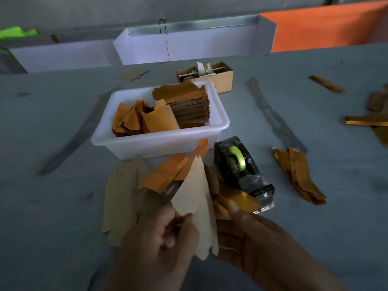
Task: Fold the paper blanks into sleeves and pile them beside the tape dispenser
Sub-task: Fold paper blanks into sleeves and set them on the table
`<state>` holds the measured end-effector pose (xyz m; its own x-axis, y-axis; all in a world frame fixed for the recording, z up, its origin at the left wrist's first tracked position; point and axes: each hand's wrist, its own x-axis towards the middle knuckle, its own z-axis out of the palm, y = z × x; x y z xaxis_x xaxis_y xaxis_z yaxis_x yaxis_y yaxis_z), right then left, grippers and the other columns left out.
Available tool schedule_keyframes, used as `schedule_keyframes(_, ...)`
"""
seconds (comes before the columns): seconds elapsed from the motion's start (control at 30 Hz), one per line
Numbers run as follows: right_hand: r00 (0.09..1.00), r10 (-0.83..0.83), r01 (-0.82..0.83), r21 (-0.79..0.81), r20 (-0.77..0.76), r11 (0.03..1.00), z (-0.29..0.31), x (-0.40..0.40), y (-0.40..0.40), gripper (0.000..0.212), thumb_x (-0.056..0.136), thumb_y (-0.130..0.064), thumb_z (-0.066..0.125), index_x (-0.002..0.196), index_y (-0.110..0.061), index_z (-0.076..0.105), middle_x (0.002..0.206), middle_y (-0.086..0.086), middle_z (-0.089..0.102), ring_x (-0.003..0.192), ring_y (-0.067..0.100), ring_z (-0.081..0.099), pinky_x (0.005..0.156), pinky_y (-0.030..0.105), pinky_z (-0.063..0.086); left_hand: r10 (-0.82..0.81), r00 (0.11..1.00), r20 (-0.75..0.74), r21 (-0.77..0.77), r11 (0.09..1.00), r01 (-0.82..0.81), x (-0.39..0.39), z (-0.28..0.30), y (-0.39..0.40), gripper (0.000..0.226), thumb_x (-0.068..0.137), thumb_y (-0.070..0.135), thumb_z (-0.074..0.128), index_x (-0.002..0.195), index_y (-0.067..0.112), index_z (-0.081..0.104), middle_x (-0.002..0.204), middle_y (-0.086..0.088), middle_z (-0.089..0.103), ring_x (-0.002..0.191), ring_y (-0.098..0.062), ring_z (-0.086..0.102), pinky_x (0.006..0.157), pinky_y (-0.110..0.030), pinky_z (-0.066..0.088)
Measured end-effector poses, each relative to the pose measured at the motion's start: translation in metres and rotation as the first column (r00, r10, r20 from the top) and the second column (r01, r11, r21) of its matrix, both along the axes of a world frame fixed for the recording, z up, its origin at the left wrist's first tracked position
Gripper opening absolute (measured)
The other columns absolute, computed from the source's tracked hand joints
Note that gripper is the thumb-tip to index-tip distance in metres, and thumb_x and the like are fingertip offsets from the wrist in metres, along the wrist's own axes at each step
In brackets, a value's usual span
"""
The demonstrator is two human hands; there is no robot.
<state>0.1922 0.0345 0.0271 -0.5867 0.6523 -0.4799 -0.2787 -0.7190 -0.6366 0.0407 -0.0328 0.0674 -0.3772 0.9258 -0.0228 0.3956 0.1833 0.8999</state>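
1. Table (63,206): grey and scuffed, with everything below resting on it.
2. Tub (159,143): white plastic, mid-table. It held a tall stack (189,103) of flat brown blanks at its right end and loose orange pieces (134,120) leaning at its left.
3. Box (220,77): small cardboard, just behind the tub, with a tape roll on a stick inside.
4. Dispenser (241,166): black with green tape, just right of the tub's front corner.
5. Pile (300,175): folded orange sleeves, on the table right of the dispenser, a gap between them.
6. Flat blanks (119,198): pale side up, in front of the tub and left of the hands.
7. Left hand (155,244): fingers curled, pinching a pale blank (197,198) held up on edge.
8. Right hand (258,238): gripped the same blank from the right, thumb on its orange flap beside the dispenser.
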Motion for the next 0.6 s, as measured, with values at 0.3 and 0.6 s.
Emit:
schedule_keyframes(0.3,0.995,0.015,-0.039,0.258,0.095,0.965,-0.004,-0.012,-0.004,0.028,0.063,-0.031,0.082,0.087,-0.043,0.072,0.099,0.007,0.073,0.094,0.036,0.067,0.083,0.055,0.053,-0.142,0.981,0.128,-0.097,0.983,0.155,-0.018,0.012,-0.004,0.039,0.058,0.055,0.063,0.096,0.059,0.060,0.092,0.018,0.073,0.084,0.004,0.068,0.068,-0.014,0.049)
schedule_keyframes(0.6,0.998,0.069,-0.069,0.045,0.017,0.997,-0.011,-0.012,-0.013,0.038,0.068,-0.041,0.075,0.100,-0.020,0.072,0.085,0.019,0.071,0.071,0.032,0.069,0.053,0.032,0.053,-0.188,0.912,-0.366,-0.087,0.982,0.167,-0.046,0.015,0.018,0.039,0.076,0.052,0.038,0.078,0.019,0.060,0.063,-0.003,0.058,0.060,-0.014,0.056,0.057,-0.029,0.041)
